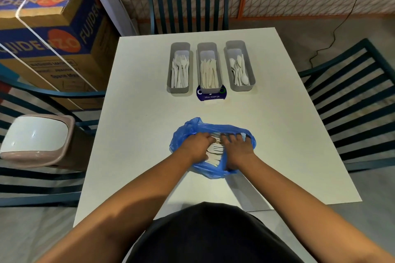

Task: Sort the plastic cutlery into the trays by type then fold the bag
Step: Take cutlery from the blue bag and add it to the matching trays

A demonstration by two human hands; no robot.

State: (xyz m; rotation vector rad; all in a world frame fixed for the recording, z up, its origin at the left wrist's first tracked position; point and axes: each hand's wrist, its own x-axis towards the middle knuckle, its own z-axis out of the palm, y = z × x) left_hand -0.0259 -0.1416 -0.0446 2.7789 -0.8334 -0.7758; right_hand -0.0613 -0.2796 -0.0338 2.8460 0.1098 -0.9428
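Both your hands are inside the open mouth of the blue bag, which lies on the white worktop close to your body. Your left hand has its fingers curled in among the loose cutlery; whether they grip a piece you cannot tell, since the fingertips are hidden. Your right hand has its fingers spread wide, pressing down on the bag's far rim. The pieces in the bag lie mostly crosswise, long axes running left to right (types are too blurred to tell).

Farther away stand three grey trays in a row, long axes pointing away from you. The left tray holds forks, tines toward the far end. The middle tray holds knives. The right tray holds spoons, lying lengthwise. A dark blue sticker shows under the middle tray's near end.
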